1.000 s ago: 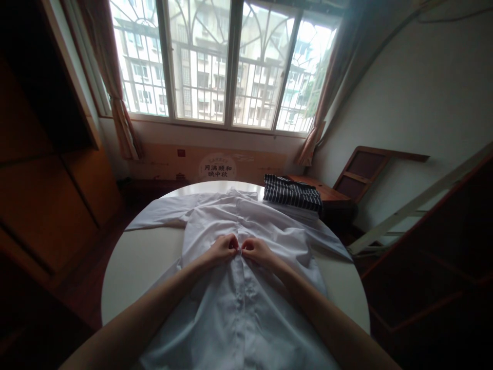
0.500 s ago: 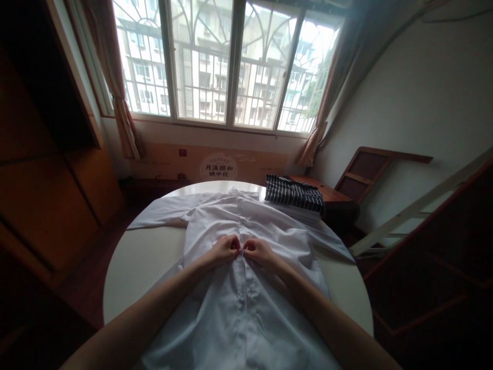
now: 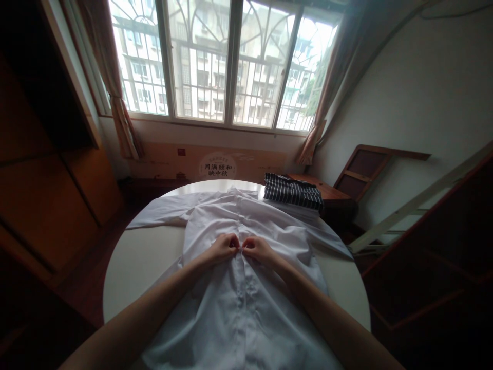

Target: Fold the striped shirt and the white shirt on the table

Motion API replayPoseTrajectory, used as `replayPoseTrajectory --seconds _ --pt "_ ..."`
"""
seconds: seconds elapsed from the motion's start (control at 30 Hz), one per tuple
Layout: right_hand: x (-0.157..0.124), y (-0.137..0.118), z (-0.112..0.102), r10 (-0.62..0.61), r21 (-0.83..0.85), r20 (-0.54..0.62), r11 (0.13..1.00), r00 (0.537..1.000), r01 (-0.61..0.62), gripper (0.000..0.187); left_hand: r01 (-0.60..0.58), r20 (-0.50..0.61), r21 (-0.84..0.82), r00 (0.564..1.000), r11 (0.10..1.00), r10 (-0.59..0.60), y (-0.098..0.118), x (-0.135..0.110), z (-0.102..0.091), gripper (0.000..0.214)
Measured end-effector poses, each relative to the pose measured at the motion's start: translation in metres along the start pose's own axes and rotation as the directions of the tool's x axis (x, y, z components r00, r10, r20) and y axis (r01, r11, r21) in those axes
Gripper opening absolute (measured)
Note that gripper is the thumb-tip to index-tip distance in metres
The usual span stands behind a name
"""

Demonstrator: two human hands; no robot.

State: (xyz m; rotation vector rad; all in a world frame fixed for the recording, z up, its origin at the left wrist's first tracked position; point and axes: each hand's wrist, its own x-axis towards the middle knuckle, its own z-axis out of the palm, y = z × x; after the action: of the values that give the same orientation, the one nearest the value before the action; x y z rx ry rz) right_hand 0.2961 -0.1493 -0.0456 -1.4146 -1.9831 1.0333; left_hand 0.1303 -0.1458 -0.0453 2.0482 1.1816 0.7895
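Note:
A white button-up shirt [image 3: 215,308] lies spread flat on a round white table [image 3: 138,267], collar away from me, sleeves stretched to both sides. My left hand [image 3: 222,248] and my right hand [image 3: 257,249] sit close together on the shirt's front placket at mid-chest. Both hands are closed in a pinch on the fabric edges, fingertips nearly touching each other. What lies between the fingertips is too small to make out.
A folded dark striped garment [image 3: 293,191] rests at the table's far right edge. Beyond stand a barred window [image 3: 227,61] with curtains, a cardboard panel with printed characters [image 3: 217,167], a wooden cabinet [image 3: 46,169] on the left and a wooden frame [image 3: 370,172] on the right.

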Motion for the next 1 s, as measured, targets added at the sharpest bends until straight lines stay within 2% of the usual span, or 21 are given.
replayPoseTrajectory --seconds 1.0 --pt "0.0032 0.0069 0.0026 -0.050 -0.042 -0.026 0.998 0.998 0.049 0.010 -0.016 -0.012 0.014 1.000 1.000 0.016 -0.0016 0.0003 0.0018 0.012"
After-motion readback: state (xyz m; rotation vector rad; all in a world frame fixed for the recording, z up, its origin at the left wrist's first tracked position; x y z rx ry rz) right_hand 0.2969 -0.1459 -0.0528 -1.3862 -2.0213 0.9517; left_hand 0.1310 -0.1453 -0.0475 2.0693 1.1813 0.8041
